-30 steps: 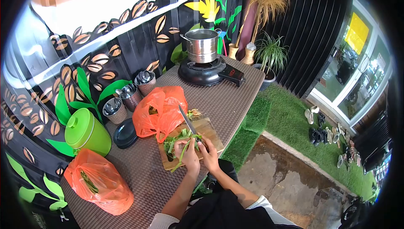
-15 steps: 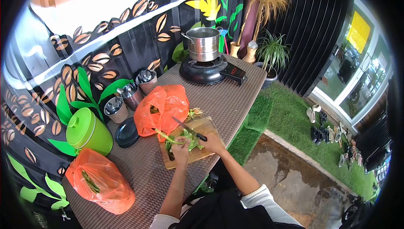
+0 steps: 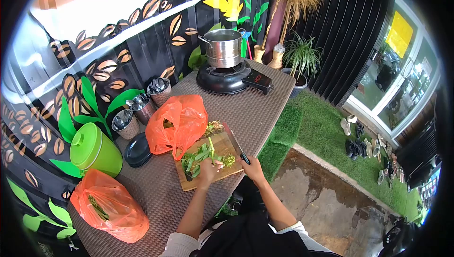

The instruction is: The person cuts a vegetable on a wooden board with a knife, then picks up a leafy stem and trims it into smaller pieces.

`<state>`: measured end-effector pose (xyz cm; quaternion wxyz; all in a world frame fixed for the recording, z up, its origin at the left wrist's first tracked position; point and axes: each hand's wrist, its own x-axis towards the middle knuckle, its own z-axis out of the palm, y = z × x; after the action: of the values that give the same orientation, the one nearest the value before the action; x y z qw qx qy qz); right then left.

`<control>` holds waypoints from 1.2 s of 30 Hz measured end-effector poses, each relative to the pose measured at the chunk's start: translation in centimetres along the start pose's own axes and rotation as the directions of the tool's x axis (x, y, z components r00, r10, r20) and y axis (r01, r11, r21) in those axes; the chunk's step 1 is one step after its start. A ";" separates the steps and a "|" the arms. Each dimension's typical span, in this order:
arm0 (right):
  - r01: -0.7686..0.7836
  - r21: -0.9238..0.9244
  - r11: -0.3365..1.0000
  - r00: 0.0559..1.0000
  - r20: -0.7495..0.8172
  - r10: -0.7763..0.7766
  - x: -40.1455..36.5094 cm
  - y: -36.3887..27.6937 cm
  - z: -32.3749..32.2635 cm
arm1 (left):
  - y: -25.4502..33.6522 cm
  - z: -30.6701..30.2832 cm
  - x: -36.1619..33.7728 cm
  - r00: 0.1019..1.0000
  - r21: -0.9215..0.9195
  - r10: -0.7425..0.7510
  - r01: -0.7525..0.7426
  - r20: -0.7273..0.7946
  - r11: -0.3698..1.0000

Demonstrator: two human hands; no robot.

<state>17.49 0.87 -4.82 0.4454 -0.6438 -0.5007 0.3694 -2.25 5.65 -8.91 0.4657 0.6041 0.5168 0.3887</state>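
My left hand (image 3: 208, 169) is closed around a leafy green stalk (image 3: 211, 147), whose pale stem sticks up above the fingers. Cut green leaves (image 3: 194, 161) lie just left of it on a wooden cutting board (image 3: 220, 177). A small cluster of buds or cut stems (image 3: 229, 160) sits to its right. My right hand (image 3: 252, 170) grips the black handle of a knife (image 3: 235, 143). The blade points up and away, over the board's right side and apart from the greens. Behind the board, root ends (image 3: 215, 126) show beside an orange plastic bag (image 3: 177, 122).
A second orange bag (image 3: 111, 209) stands at the table's near left, by a green lidded bucket (image 3: 92, 149). Dark plates (image 3: 137, 150) and cutlery cups (image 3: 125, 124) line the wall. A steel pot (image 3: 223, 51) sits on a portable stove (image 3: 222, 80) at the far end.
My right hand with the knife has moved right, away from the left hand. The stalk, earlier slanting up-left, now stands nearer upright, and the left hand has turned. The view has shifted slightly.
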 end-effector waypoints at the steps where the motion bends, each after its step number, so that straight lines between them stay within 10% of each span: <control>1: -0.009 0.052 0.999 1.000 0.002 0.009 -0.2 0.2 0.1 | 0.2 0.0 -0.1 0.996 -0.062 0.006 -0.011 -0.084 0.998; 7: -0.048 0.158 0.986 0.994 0.106 0.032 -2.0 -0.7 0.0 | 2.8 -3.6 -0.2 0.915 0.245 0.181 -0.095 -0.361 0.965; 14: -0.150 0.011 0.989 0.950 0.277 0.141 -6.0 -1.7 1.5 | 0.1 -7.3 1.6 0.842 0.170 0.116 -0.029 -0.527 0.985; 20: 0.034 -0.127 0.991 0.975 0.224 -0.005 -8.1 -1.5 3.1 | 4.7 -6.6 -1.2 0.904 0.329 0.152 -0.013 -0.400 0.944; 31: 0.109 -0.307 0.946 0.992 0.094 -0.084 -6.5 -1.0 2.3 | 6.2 -2.9 -2.7 0.999 -0.198 0.018 -0.012 0.028 0.980; 34: 0.219 -0.158 0.963 0.976 0.056 -0.212 -5.7 -1.8 2.0 | 5.2 -2.0 -2.9 0.994 -0.175 0.087 -0.075 0.062 0.982; 36: 0.025 0.030 0.999 0.995 0.101 -0.027 -5.1 -2.7 1.7 | 5.0 -1.8 -2.9 0.985 -0.171 0.149 -0.132 0.089 0.976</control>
<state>13.96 -3.53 -2.69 0.4333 -0.6113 -0.5257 0.4028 -3.13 2.90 -3.59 0.5108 0.6176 0.4147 0.4309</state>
